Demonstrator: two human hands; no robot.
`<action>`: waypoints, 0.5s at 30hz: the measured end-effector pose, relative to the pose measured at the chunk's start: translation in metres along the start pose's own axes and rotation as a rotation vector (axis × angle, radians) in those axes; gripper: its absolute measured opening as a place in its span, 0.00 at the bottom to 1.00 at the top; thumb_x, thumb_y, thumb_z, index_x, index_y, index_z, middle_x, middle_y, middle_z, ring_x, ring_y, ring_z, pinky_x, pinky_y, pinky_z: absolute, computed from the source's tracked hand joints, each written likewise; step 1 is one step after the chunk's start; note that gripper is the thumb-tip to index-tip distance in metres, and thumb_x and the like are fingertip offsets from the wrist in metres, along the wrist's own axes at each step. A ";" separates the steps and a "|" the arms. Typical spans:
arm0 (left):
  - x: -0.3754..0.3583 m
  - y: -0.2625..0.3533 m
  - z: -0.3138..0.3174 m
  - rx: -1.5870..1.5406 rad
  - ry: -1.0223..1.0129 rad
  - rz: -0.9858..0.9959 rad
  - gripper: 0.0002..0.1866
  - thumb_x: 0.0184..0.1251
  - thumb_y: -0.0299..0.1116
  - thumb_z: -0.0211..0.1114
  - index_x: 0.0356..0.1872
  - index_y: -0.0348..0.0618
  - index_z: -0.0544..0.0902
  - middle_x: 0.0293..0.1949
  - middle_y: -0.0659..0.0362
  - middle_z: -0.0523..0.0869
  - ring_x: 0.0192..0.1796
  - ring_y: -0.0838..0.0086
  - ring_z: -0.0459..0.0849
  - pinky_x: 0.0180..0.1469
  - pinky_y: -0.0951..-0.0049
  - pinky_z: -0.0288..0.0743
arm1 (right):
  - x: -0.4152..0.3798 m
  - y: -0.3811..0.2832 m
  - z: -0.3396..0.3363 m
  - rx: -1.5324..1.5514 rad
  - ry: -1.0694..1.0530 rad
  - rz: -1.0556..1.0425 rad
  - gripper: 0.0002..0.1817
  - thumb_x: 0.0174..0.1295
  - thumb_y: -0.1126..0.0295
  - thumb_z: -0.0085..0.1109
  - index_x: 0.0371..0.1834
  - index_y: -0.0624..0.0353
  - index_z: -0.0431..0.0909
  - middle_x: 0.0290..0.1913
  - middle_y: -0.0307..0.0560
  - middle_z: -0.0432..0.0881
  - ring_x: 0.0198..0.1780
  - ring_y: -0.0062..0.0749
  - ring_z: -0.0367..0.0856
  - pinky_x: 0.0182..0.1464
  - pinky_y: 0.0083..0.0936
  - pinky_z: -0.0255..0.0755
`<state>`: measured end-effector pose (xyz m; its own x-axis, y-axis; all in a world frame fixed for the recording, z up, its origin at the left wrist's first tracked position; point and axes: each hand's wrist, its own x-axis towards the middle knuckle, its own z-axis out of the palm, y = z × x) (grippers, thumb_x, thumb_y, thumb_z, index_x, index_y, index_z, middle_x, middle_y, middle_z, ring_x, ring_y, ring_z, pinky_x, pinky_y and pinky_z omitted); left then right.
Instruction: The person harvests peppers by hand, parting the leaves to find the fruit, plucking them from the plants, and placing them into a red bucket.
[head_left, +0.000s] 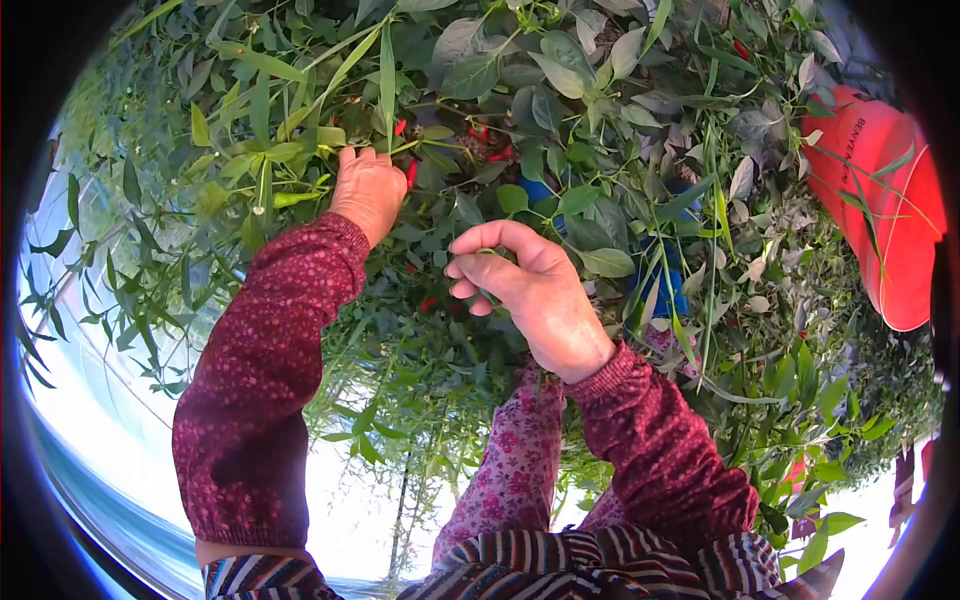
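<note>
My left hand reaches into a leafy pepper plant. Its fingertips are buried among the leaves, right beside a small red chili, so its grip is hidden. My right hand is lower and to the right, with its fingers curled and pinched against the thumb on a thin green stem. More red chilies hang deeper in the foliage above both hands, and another red chili shows just left of my right hand. Both arms wear dark red patterned sleeves.
A large red container with dark lettering sits at the right edge behind stems. Something blue shows through the leaves right of my right hand. Dense green foliage fills the upper view. Floral trousers and striped cloth are below.
</note>
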<state>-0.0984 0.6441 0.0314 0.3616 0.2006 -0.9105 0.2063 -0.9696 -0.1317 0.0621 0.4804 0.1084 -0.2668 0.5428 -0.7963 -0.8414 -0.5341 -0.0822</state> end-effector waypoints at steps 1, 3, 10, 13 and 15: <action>-0.006 0.001 0.002 -0.065 0.146 0.035 0.05 0.53 0.31 0.62 0.32 0.45 0.81 0.37 0.56 0.82 0.48 0.61 0.78 0.56 0.55 0.63 | -0.001 0.000 0.000 0.000 -0.001 -0.001 0.08 0.65 0.70 0.54 0.45 0.58 0.74 0.39 0.39 0.80 0.39 0.20 0.78 0.39 0.18 0.69; -0.022 0.005 -0.001 -0.116 0.258 0.084 0.07 0.54 0.27 0.60 0.35 0.46 0.80 0.33 0.58 0.81 0.50 0.63 0.75 0.60 0.49 0.59 | -0.001 -0.001 -0.001 0.005 -0.002 -0.001 0.08 0.65 0.70 0.54 0.45 0.58 0.74 0.39 0.39 0.80 0.38 0.20 0.78 0.39 0.17 0.69; -0.064 -0.011 -0.005 -0.505 0.418 0.240 0.10 0.45 0.29 0.69 0.31 0.42 0.80 0.36 0.57 0.80 0.56 0.59 0.73 0.66 0.50 0.55 | 0.000 0.002 0.000 0.045 -0.003 -0.020 0.08 0.65 0.70 0.53 0.45 0.58 0.75 0.39 0.40 0.80 0.38 0.20 0.78 0.38 0.17 0.70; -0.075 -0.006 -0.010 -0.491 0.425 0.338 0.09 0.45 0.29 0.69 0.30 0.40 0.80 0.42 0.57 0.79 0.58 0.59 0.72 0.68 0.52 0.56 | -0.001 0.001 0.001 0.043 0.006 -0.016 0.08 0.65 0.70 0.53 0.45 0.58 0.75 0.38 0.39 0.80 0.38 0.19 0.78 0.38 0.17 0.70; -0.081 0.005 -0.015 -0.487 0.408 0.469 0.08 0.45 0.27 0.67 0.29 0.37 0.80 0.45 0.54 0.78 0.55 0.59 0.76 0.59 0.58 0.70 | -0.001 0.000 0.000 0.048 0.009 -0.014 0.08 0.65 0.70 0.53 0.45 0.57 0.75 0.38 0.39 0.80 0.38 0.19 0.78 0.38 0.17 0.69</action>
<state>-0.1130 0.6251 0.1100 0.7948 -0.0875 -0.6005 0.2905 -0.8139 0.5031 0.0625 0.4802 0.1095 -0.2509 0.5440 -0.8007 -0.8667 -0.4946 -0.0644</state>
